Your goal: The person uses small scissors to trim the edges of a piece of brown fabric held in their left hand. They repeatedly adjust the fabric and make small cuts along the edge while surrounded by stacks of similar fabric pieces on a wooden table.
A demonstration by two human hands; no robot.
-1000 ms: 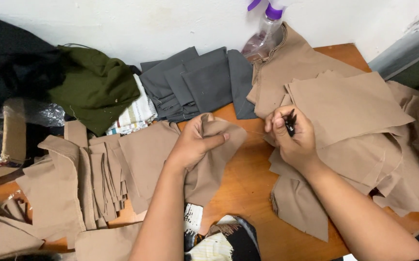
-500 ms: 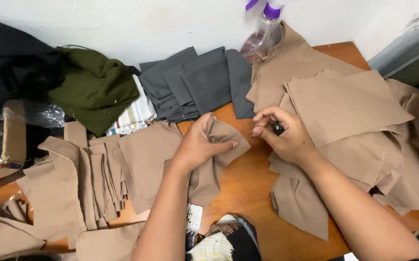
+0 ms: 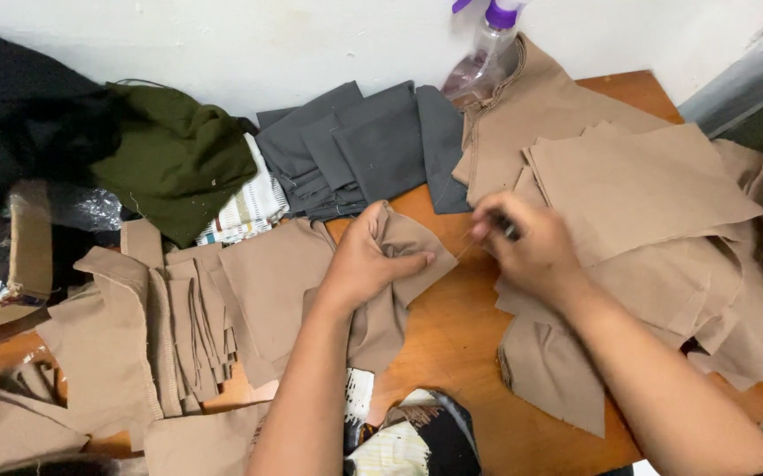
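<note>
While gripped, tan fabric piece [image 3: 399,264].

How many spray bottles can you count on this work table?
1. The spray bottle, clear with a purple top, stands at the back by the wall, against the tan cloth. Others may be hidden under the fabric piles.

Two bare forearms, no sleeves, hands [image 3: 373,260] seemingly without rings, right blurred

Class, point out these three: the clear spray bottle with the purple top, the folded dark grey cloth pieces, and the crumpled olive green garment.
Clear spray bottle [image 3: 480,62], head view, on its body.
Dark grey cloth pieces [image 3: 373,150], head view, top fold.
Olive green garment [image 3: 174,159], head view, middle.
</note>
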